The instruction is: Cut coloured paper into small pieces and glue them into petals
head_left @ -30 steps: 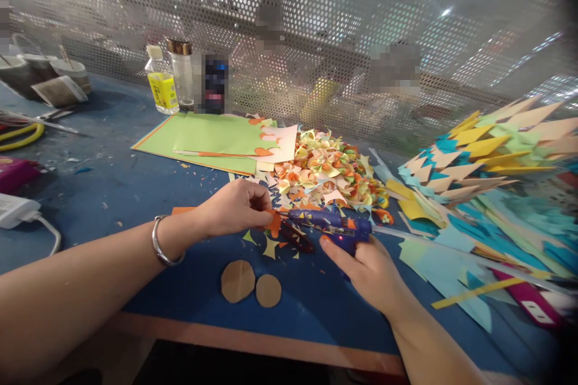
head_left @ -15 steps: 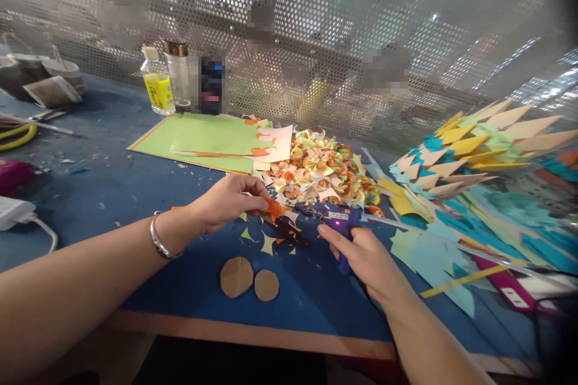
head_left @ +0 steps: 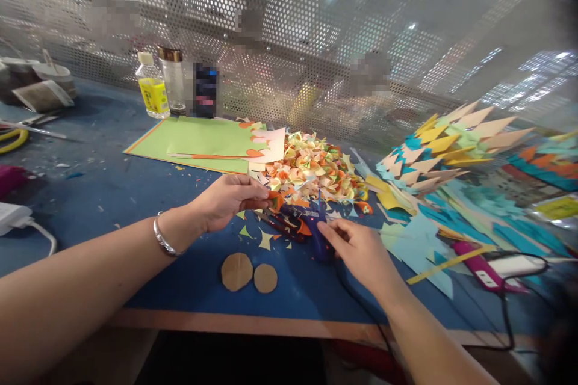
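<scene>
My left hand [head_left: 239, 195], with a silver bangle at its wrist, pinches a small folded orange paper piece [head_left: 275, 199]. To the right, my right hand [head_left: 361, 246] has its thumb and fingers closed at the handle of a blue hot glue gun [head_left: 320, 240], whose nozzle points left toward the orange piece. Beneath the nozzle lie dark-handled scissors [head_left: 282, 225], partly hidden. Two cardboard discs, a larger one [head_left: 237, 272] and a smaller one [head_left: 265, 278], lie near the table's front edge. Behind my hands rises a heap of folded paper petals [head_left: 316, 162].
Green paper sheets [head_left: 203, 138] lie behind my left hand, with a bottle [head_left: 153, 87] and a glass jar [head_left: 174, 81] beyond. At right stand a layered paper cone [head_left: 438, 147], blue paper scraps [head_left: 424, 240] and a magenta power strip [head_left: 478, 264]. A perforated metal screen [head_left: 280, 54] closes the back.
The glue gun has moved left and down, and its body has turned, with the glue stick now pointing away. My right hand went with it. My left hand still holds the orange piece.
</scene>
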